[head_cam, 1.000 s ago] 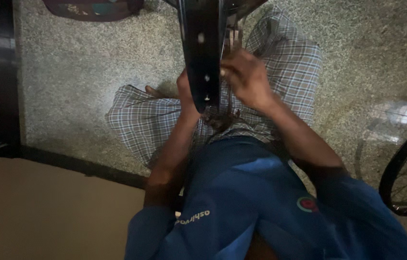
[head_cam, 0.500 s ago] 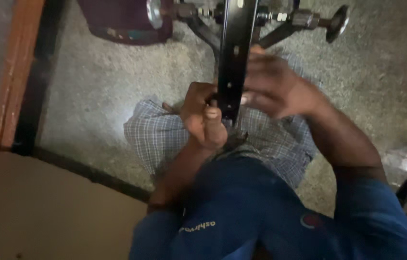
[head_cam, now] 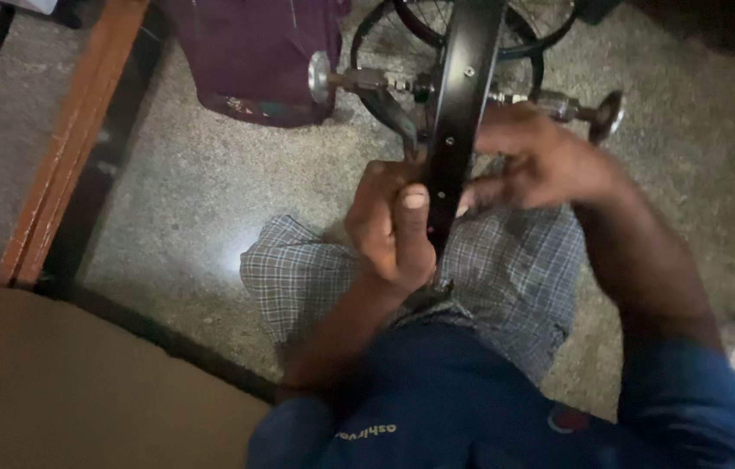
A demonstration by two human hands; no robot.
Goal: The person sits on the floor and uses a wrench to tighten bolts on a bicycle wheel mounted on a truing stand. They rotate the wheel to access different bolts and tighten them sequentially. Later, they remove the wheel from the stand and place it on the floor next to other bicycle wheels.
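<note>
Head view, hands (head_cam: 472, 195) gripping smooth black metal rim (head_cam: 459, 104)

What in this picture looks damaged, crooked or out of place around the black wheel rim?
Nothing stands out. The black wheel rim stands edge-on and looks straight, with the left hand and right hand holding it from either side. The axle runs level, and nothing is spilled on the stone floor.

The scene is dimly lit, with a bright glare patch seen on the speckled floor (head_cam: 233, 260) beside the checked cloth. The upper right corner is lost in shadow. The right hand (head_cam: 550, 161) is softened by motion blur, and fine detail is smeared throughout.
</note>
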